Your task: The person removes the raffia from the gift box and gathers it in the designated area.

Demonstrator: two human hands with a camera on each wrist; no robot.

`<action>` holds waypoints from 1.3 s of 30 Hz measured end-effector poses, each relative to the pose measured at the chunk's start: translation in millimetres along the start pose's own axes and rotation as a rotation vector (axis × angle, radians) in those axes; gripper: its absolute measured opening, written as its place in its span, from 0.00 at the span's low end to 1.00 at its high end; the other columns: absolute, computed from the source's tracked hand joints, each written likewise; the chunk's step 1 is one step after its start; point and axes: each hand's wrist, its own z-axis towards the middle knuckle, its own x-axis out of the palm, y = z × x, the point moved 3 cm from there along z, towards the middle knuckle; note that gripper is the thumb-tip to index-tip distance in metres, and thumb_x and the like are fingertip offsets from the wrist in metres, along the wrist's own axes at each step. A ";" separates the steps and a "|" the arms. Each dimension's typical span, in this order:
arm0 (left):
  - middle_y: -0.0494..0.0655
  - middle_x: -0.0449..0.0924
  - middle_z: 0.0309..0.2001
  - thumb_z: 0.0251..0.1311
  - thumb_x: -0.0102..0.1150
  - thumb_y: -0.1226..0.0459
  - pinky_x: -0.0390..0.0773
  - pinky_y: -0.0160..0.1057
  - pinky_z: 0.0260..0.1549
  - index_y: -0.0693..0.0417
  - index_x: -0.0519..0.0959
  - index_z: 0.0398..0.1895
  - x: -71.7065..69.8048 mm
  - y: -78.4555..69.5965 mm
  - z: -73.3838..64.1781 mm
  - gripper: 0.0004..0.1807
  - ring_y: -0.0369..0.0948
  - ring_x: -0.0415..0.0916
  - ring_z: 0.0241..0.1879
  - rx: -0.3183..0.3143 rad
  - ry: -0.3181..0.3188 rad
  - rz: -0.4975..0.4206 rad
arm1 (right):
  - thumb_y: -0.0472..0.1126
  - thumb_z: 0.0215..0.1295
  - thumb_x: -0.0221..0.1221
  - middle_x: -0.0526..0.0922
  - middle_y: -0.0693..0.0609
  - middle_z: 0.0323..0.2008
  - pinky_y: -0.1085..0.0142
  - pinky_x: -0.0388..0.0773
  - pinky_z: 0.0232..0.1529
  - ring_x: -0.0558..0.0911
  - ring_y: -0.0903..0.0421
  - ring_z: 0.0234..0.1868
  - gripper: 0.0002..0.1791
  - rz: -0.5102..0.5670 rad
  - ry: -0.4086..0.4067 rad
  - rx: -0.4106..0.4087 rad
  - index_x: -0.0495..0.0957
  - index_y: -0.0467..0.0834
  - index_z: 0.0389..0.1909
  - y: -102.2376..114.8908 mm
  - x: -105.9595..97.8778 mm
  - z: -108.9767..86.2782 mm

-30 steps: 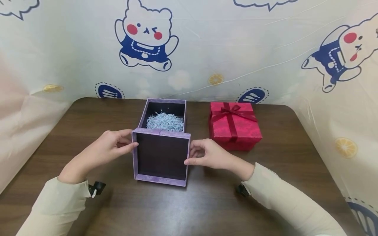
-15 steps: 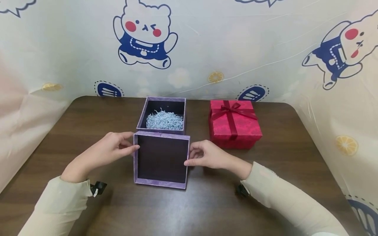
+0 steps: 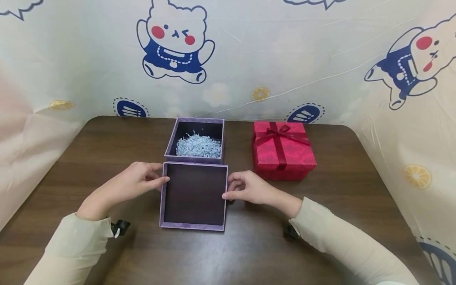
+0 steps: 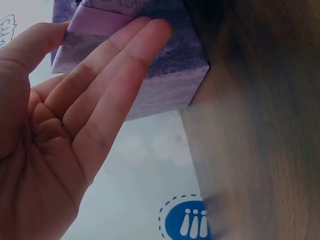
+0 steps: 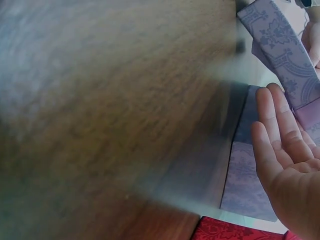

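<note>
A purple patterned box lid (image 3: 195,194) with a dark lining is held with its inside facing up toward me. My left hand (image 3: 137,180) pinches its left side, thumb on the rim and fingers behind. At the right side, my right hand (image 3: 251,188) grips it in the same manner. Just beyond the lid stands the open purple box (image 3: 196,159), holding light blue shredded paper (image 3: 198,146). In the right wrist view the lid (image 5: 285,50) is tilted, and the box (image 5: 250,175) is behind the fingers. The left wrist view shows the purple box wall (image 4: 160,90) past my fingers.
A closed red gift box (image 3: 285,152) with a dark red ribbon bow stands to the right, beyond my right hand. The brown wooden table (image 3: 249,253) ends at a pale curtain (image 3: 235,59) printed with cartoon bears.
The lid has tipped back flatter and shifted slightly toward me, so its top edge uncovers the purple box's front rim. Both hands have moved with it and keep hold of its sides.
</note>
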 end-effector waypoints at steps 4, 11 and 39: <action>0.50 0.89 0.35 0.68 0.60 0.59 0.84 0.39 0.36 0.68 0.78 0.50 2.4 2.1 1.6 0.18 0.37 0.87 0.31 -0.009 0.029 -0.012 | 0.39 0.58 0.70 0.88 0.45 0.31 0.70 0.80 0.37 0.88 0.48 0.33 0.18 0.017 0.008 0.001 0.79 0.35 0.46 -1.2 0.6 -1.1; 0.41 0.88 0.27 0.67 0.60 0.58 0.81 0.35 0.34 0.65 0.81 0.43 5.8 7.6 6.3 0.15 0.37 0.85 0.30 -0.014 0.048 0.006 | 0.38 0.60 0.69 0.89 0.43 0.32 0.71 0.80 0.40 0.88 0.50 0.34 0.25 0.022 0.017 0.029 0.75 0.31 0.54 -5.3 1.5 0.4; 0.45 0.88 0.34 0.69 0.58 0.61 0.83 0.36 0.40 0.67 0.81 0.51 6.6 20.4 13.7 0.17 0.35 0.85 0.31 -0.001 0.087 -0.004 | 0.44 0.64 0.66 0.87 0.49 0.41 0.63 0.84 0.47 0.85 0.58 0.40 0.28 -0.148 -0.052 0.004 0.73 0.40 0.63 -11.1 -16.4 -12.4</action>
